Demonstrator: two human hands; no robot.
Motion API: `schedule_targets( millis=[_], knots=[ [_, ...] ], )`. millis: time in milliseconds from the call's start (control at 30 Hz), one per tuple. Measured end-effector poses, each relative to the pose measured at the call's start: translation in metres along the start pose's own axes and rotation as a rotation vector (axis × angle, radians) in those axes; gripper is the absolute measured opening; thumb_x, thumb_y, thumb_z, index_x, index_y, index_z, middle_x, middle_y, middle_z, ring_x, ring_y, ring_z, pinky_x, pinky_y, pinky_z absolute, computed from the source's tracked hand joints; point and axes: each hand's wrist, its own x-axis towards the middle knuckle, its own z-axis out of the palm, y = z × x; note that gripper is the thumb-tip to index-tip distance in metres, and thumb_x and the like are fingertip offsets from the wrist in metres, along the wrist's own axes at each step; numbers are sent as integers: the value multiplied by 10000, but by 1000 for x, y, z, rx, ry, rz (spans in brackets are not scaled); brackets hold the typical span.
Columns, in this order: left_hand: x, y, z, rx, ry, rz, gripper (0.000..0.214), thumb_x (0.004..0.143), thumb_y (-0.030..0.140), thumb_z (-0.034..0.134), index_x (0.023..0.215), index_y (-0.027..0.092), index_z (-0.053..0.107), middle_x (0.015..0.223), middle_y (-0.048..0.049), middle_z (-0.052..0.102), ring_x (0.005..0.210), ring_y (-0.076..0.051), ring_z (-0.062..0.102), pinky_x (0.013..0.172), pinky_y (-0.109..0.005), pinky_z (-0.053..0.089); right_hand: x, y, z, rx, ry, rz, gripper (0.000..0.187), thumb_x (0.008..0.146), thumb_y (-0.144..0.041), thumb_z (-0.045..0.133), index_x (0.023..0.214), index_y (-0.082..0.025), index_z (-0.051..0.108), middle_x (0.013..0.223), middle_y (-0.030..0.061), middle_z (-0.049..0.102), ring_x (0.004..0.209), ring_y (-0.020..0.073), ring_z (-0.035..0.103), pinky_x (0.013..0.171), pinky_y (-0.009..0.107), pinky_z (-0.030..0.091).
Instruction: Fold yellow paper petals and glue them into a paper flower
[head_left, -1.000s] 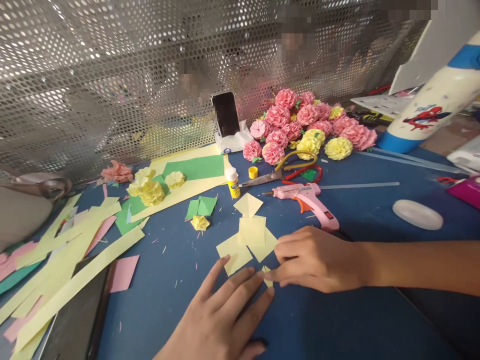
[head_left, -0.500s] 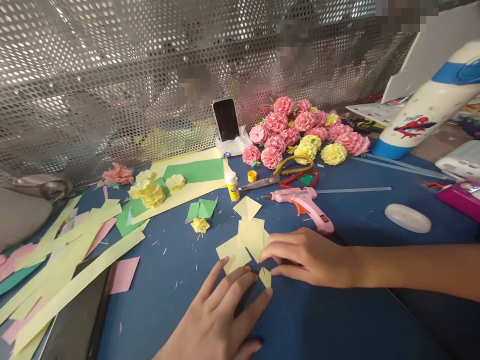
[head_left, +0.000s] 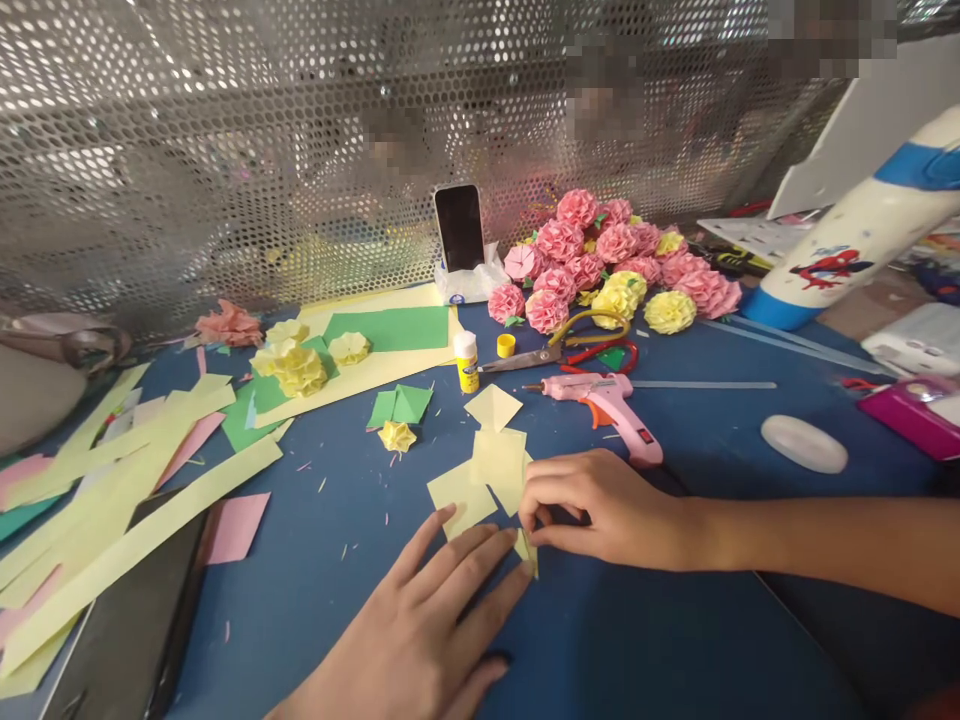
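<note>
My left hand [head_left: 427,610] lies flat with its fingers spread, its fingertips on a small folded piece of yellow paper [head_left: 532,566] and beside the loose sheets. My right hand [head_left: 596,505] pinches the upper part of that folded piece between thumb and fingers, which hide much of it. Just beyond the hands, several yellow paper squares [head_left: 498,458] overlap on the blue table [head_left: 645,640]. One creased yellow square [head_left: 493,407] sits farthest from me. A glue stick [head_left: 466,364] stands upright behind it, its yellow cap [head_left: 506,346] off to the right.
Scissors [head_left: 540,356] and a pink glue gun [head_left: 600,392] lie past my right hand. Pink and yellow paper flowers [head_left: 615,255] are heaped at the back, near a propped phone [head_left: 460,228]. Paper strips [head_left: 150,540] cover the left side. A bottle [head_left: 847,240] stands right, beyond a white oval object [head_left: 805,444].
My right thumb and fingers have closed on the small folded paper, which was lying in plain sight between the hands. The view has shifted slightly.
</note>
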Motion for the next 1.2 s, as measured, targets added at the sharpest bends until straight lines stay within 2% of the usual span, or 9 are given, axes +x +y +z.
schedule_targets(
  millis=[100, 267, 367, 567, 733, 833, 967, 1100, 1200],
  knots=[
    [-1, 2, -3, -25, 6, -13, 453, 1022, 294, 386, 1448, 148, 439, 1427, -62, 532, 1356, -226, 419, 1227, -493, 144, 0, -2, 1, -36, -11, -15, 73, 881, -181, 657, 824, -199, 615, 786, -62, 595, 692, 72, 518, 635, 196, 327],
    [0, 4, -11, -53, -60, -27, 474, 1022, 309, 396, 1471, 158, 398, 1405, -79, 540, 1322, -244, 457, 1177, -526, 290, 0, -4, 2, -77, -22, -50, 59, 894, -201, 626, 838, -194, 609, 807, -46, 592, 729, 91, 530, 655, 216, 321],
    [1, 5, -13, -48, -85, -31, 491, 1026, 326, 388, 1494, 180, 356, 1439, -65, 509, 1348, -246, 429, 1172, -533, 300, -1, -6, 3, -97, -26, -63, 44, 891, -197, 605, 848, -192, 598, 821, -39, 593, 751, 102, 534, 669, 227, 318],
    [0, 6, -11, -17, -109, -23, 505, 1037, 332, 361, 1520, 199, 291, 1478, -9, 481, 1371, -226, 395, 1203, -509, 230, -1, -10, 7, -145, -9, -37, 52, 850, -145, 578, 830, -189, 557, 822, -35, 590, 749, 114, 524, 650, 244, 300],
    [-1, 6, -10, 32, -95, -5, 501, 1032, 328, 376, 1501, 155, 338, 1459, -6, 507, 1337, -243, 424, 1220, -477, 144, -1, -14, 7, -162, -22, -14, 81, 832, -121, 575, 818, -195, 543, 815, -39, 583, 726, 114, 511, 639, 245, 296],
    [1, 6, -8, 36, -70, 14, 492, 1030, 329, 381, 1486, 146, 371, 1439, -17, 527, 1326, -246, 433, 1227, -473, 41, 0, -13, 7, -167, -25, -7, 98, 837, -121, 593, 815, -196, 533, 820, -41, 584, 732, 115, 514, 642, 246, 299],
    [5, 5, -5, 38, -12, 37, 507, 1022, 388, 402, 1463, 137, 414, 1347, -39, 599, 1276, -234, 479, 1219, -468, -74, 0, -11, 8, -152, -2, -20, 94, 918, -186, 582, 841, -196, 528, 859, -30, 605, 773, 126, 547, 669, 253, 320],
    [8, 7, -1, 31, 24, 6, 490, 1017, 428, 404, 1423, 162, 473, 1242, -27, 648, 1211, -219, 525, 1218, -466, -88, -1, -8, 11, -152, 38, -27, 110, 985, -235, 511, 886, -196, 542, 891, -15, 617, 780, 130, 566, 673, 258, 341],
    [9, 11, 3, 49, 57, -14, 472, 1017, 421, 401, 1405, 169, 493, 1241, -33, 650, 1203, -221, 534, 1219, -482, -89, -2, -5, 9, -120, 65, -9, 124, 1004, -229, 469, 928, -198, 562, 912, -9, 620, 780, 126, 579, 681, 251, 361]
  ],
)
